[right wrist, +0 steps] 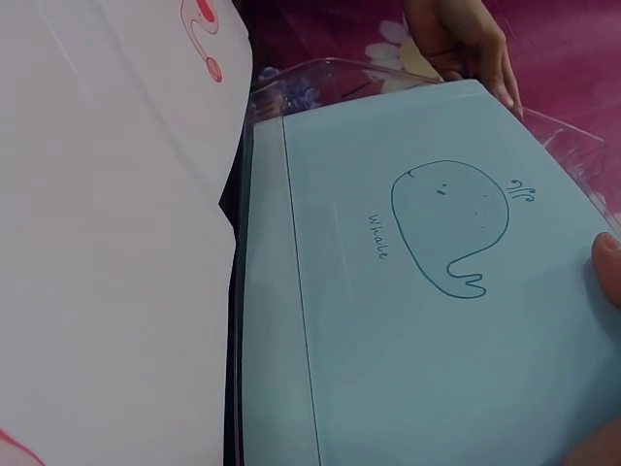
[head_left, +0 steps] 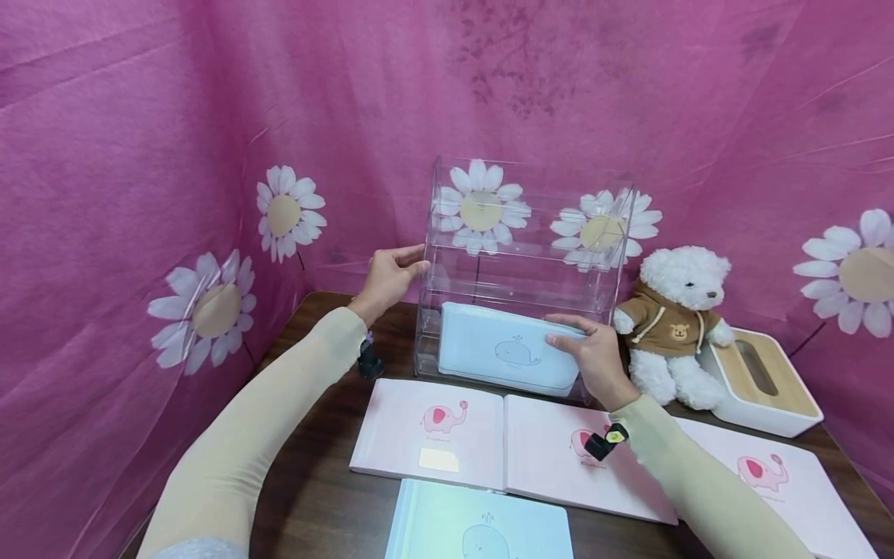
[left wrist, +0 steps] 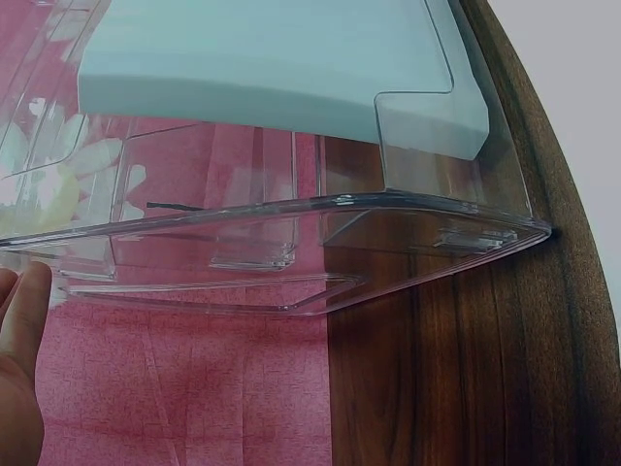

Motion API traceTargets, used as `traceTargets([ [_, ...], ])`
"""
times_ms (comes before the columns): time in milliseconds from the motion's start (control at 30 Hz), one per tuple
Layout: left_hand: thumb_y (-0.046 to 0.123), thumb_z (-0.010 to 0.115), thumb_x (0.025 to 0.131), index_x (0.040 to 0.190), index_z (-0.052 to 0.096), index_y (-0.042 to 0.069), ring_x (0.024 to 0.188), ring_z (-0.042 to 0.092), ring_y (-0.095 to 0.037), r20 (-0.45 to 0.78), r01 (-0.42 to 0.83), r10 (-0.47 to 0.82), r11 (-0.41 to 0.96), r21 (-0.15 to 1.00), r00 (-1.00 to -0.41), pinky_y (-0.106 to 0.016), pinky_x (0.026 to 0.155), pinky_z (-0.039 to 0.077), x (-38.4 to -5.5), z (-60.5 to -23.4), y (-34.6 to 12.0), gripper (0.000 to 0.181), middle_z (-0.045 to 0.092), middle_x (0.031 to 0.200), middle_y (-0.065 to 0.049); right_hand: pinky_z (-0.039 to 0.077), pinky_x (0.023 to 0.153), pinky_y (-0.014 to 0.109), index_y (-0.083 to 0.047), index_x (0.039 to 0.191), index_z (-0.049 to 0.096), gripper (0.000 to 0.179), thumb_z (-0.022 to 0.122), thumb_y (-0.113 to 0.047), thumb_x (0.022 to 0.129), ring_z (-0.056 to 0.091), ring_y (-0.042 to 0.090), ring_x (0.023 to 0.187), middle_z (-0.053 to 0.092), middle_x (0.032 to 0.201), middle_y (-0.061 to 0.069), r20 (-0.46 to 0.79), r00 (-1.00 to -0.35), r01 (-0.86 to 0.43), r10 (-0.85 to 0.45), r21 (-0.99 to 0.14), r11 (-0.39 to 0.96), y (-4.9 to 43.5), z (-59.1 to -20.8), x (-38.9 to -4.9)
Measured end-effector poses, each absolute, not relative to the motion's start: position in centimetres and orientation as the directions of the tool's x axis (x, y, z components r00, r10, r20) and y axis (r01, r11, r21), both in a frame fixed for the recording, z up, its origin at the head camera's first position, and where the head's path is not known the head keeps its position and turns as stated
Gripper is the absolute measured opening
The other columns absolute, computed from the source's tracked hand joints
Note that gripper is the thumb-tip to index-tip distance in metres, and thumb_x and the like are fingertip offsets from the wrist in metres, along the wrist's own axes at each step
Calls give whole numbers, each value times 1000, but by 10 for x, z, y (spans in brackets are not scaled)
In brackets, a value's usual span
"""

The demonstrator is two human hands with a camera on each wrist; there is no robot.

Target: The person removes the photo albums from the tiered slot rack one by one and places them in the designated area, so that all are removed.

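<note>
A clear acrylic rack point(head_left: 517, 299) with tiered shelves stands at the back of the table. In its lowest tier leans a light blue book point(head_left: 482, 345) with a whale drawing; the word "Whale" shows in the right wrist view. My right hand point(head_left: 597, 361) grips this book at its right end, thumb point(right wrist: 609, 267) on the cover. At the rack's left side, my left hand point(head_left: 387, 281) rests its extended fingers point(left wrist: 27, 311) against the outside of the panel. The book's lower edge sits behind the rack's clear front lip point(left wrist: 417, 136).
Pink elephant books point(head_left: 433, 427) lie in a row before the rack, partly under my right forearm. Another blue whale book point(head_left: 482, 524) lies nearest me. A white teddy bear point(head_left: 677, 326) in a brown hoodie and a wood-lidded tissue box point(head_left: 761, 380) stand right. Pink flowered cloth hangs behind.
</note>
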State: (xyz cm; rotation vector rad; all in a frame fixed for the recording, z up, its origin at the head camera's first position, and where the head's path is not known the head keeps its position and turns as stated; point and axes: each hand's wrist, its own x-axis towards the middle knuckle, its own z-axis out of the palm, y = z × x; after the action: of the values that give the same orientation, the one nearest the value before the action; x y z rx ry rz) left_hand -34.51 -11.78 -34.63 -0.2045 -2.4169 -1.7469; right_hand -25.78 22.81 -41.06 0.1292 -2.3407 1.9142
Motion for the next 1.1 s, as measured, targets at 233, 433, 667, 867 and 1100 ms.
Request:
traceTargets([
  [233, 17, 74, 93, 136, 66, 14, 123, 67, -19, 203, 199, 21, 317, 927, -979, -35, 106, 54, -345, -347, -118, 43, 70, 132, -8, 63, 74, 23, 2, 130, 67, 45, 79, -11, 88, 76, 5, 84, 77, 94, -15, 135, -990, -130, 39, -985, 117, 224, -410, -257],
  [433, 18, 75, 93, 136, 66, 14, 123, 67, -19, 198, 193, 19, 319, 928, -980, -35, 106, 55, -345, -347, -118, 44, 70, 132, -8, 63, 73, 23, 1, 126, 69, 43, 80, -9, 86, 76, 6, 82, 76, 95, -14, 122, -989, -113, 84, -987, 112, 220, -405, -256],
  [667, 19, 75, 93, 135, 66, 15, 121, 69, -19, 200, 196, 21, 315, 929, -980, -35, 104, 56, -345, -346, -118, 43, 70, 132, -8, 63, 71, 24, -1, 126, 70, 44, 82, -10, 85, 76, 6, 80, 77, 91, -14, 132, -986, -122, 103, -988, 95, 220, -392, -253],
  [867, 19, 75, 93, 134, 67, 14, 120, 69, -19, 212, 205, 12, 310, 928, -977, -34, 103, 56, -346, -345, -117, 42, 71, 130, -9, 64, 68, 28, -5, 121, 73, 38, 83, -10, 84, 77, 8, 77, 78, 87, -13, 160, -977, -153, 139, -986, 59, 222, -381, -249],
  [1100, 17, 75, 93, 135, 67, 13, 120, 69, -20, 213, 207, 15, 305, 930, -977, -34, 103, 56, -345, -346, -117, 43, 70, 130, -9, 63, 67, 30, -1, 120, 73, 40, 84, -4, 82, 78, 11, 77, 80, 87, -9, 202, -966, -211, 160, -977, -40, 225, -373, -243],
])
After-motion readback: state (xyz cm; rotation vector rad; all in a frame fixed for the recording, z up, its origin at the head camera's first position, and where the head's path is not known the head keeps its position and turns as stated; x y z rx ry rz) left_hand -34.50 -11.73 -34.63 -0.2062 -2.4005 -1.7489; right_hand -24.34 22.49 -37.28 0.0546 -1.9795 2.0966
